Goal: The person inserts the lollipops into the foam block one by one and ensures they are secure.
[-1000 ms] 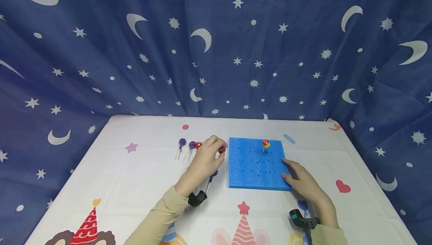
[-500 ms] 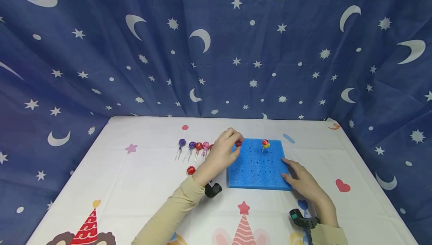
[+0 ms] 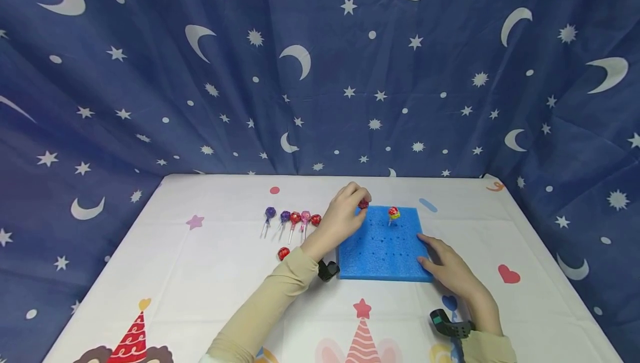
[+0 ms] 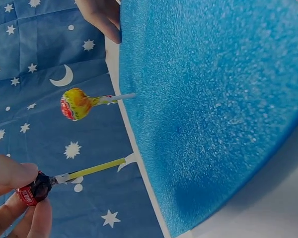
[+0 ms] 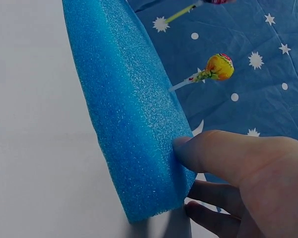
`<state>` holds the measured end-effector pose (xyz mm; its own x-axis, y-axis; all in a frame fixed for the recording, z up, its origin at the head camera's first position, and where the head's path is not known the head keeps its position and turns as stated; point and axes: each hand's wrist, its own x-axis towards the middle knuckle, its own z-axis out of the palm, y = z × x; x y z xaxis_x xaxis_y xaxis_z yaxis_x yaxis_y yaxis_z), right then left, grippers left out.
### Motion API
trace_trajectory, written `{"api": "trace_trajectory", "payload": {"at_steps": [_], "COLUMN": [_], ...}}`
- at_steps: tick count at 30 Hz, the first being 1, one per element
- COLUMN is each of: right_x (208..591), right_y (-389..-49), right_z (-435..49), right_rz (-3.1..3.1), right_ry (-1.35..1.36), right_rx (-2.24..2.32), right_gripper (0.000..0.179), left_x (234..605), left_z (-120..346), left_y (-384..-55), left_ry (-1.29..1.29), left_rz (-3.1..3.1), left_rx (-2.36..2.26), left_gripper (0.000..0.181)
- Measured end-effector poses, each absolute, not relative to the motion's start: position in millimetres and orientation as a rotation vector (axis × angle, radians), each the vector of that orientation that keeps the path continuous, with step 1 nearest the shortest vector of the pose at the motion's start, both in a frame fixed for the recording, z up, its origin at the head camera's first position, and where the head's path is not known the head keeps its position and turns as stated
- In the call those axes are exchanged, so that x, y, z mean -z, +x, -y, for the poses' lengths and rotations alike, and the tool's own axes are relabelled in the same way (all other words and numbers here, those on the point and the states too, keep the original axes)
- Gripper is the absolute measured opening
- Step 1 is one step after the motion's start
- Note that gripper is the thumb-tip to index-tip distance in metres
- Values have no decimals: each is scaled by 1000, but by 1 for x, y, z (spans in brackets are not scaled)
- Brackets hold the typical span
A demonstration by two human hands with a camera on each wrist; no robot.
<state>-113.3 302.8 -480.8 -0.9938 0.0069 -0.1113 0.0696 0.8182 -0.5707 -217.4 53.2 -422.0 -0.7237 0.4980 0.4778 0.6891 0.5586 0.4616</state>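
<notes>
My left hand (image 3: 340, 219) pinches a lollipop (image 4: 36, 189) by its dark red wrapped head, over the far left corner of a blue foam block (image 3: 377, 265). In the left wrist view its yellow stick (image 4: 102, 167) points toward the foam, with the tip apart from it. One red and yellow lollipop (image 3: 394, 214) stands upright in the block, its white stick sunk into the top. At the block's right edge rests my right hand (image 3: 454, 271), thumb (image 5: 208, 153) against the foam and fingers along the side.
Left of the block lie several lollipops in a row: purple (image 3: 270, 212), another purple (image 3: 285, 217), red (image 3: 295, 218) and pink (image 3: 305, 217) among them. One red lollipop (image 3: 283, 253) lies nearer, partly behind the left sleeve. Small holes dot the foam. A starry curtain (image 3: 330, 74) hangs behind the table.
My left hand has carried the lollipop rightward and away from me, from beside the block to over its far left corner. The right hand stays at the block's edge.
</notes>
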Motion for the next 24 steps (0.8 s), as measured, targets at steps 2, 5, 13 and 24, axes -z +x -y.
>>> {"api": "trace_trajectory", "payload": {"at_steps": [2,5,13,24], "right_x": [481,482,483,482], "right_y": [-113,-114,-114,-114], "right_z": [-303,-303,-302,-302], "right_rz": [-2893,-2885,-2877,-2902], "right_ry": [65,70,70,54], "right_rx": [917,917,916,926], "right_gripper": [62,62,61,62], "left_x": [423,425,428,431], "left_z": [-57,-61,-69,-74], "left_y": [-221,-225,-229,-228], "left_ry": [-989,-1001,-1016,-1010], "left_rz": [2512,2528,2557,2588], "left_rx": [923,922,925,902], "left_gripper": [15,15,16,15]}}
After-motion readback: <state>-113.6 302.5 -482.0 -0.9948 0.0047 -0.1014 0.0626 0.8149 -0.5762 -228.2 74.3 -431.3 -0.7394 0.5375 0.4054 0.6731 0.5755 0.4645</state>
